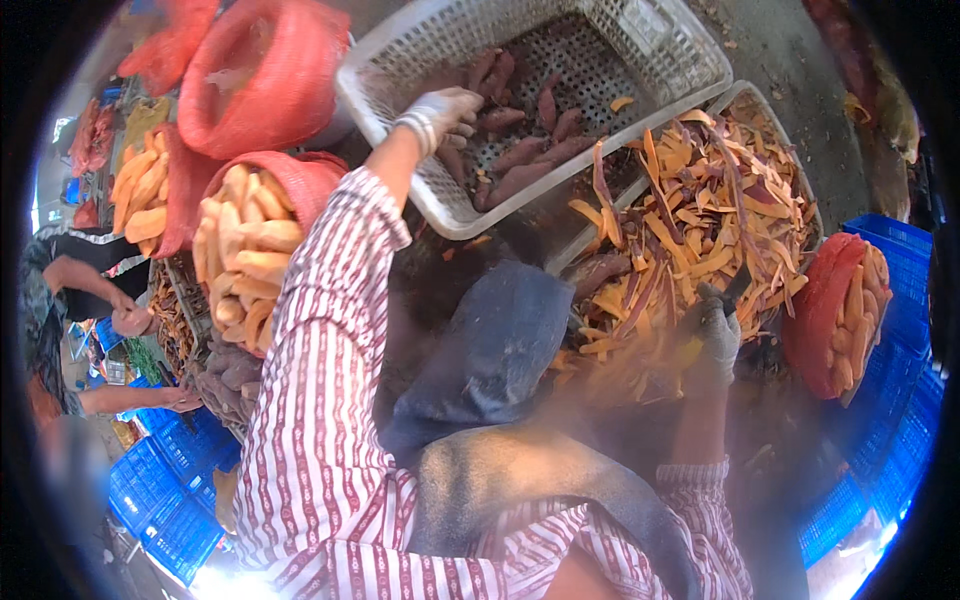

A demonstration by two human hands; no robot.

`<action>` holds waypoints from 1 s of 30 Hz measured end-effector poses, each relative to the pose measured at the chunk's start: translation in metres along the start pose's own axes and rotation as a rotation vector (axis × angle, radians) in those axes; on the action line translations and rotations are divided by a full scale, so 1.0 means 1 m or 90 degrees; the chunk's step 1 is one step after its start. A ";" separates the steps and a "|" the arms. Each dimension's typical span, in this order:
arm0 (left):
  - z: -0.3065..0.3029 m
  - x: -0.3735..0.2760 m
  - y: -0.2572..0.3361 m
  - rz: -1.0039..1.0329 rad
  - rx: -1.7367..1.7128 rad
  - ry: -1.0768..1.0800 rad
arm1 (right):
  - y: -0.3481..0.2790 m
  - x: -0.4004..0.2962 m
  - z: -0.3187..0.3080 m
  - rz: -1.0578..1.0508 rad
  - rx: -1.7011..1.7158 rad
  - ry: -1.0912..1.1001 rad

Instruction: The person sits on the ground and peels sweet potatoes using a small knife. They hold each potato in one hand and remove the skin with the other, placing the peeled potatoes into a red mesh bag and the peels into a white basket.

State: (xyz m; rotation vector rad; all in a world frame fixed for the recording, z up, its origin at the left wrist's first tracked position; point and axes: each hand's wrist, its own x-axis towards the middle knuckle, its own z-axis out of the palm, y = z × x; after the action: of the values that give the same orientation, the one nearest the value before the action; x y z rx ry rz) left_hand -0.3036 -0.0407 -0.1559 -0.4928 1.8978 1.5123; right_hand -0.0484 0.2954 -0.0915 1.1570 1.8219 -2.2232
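My left hand (pixel 442 116), in a pale knit glove, reaches over the near left side of a white plastic crate (pixel 525 201). Its fingers bend down beside unpeeled, reddish-purple sweet potatoes (pixel 525 154) on the crate floor; whether they grip one is hidden. My right hand (pixel 712 337), gloved too, is closed on a knife or peeler with a dark blade (pixel 739 286). That blade points up and right over a heap of orange and purple peelings (pixel 697 217). One unpeeled sweet potato (pixel 600 271) rests at the heap's left edge.
Red mesh sacks of peeled sweet potatoes (pixel 251 232) stand left of my arm, with another sack (pixel 825 315) at right. A taller red sack (pixel 262 82) adjoins the crate. Blue plastic crates (pixel 885 405) line both sides. At far left, another person's hands (pixel 135 319) are near peelings.
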 end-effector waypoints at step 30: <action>0.122 -0.144 0.006 0.015 -0.453 -0.400 | -0.070 -0.031 0.043 -0.105 0.580 -0.209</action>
State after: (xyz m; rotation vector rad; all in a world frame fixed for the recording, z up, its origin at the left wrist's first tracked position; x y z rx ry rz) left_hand -0.1736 0.0633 -0.0667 -0.2394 0.8703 2.0428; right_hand -0.0810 0.2680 -0.0147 0.6043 0.7795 -3.2102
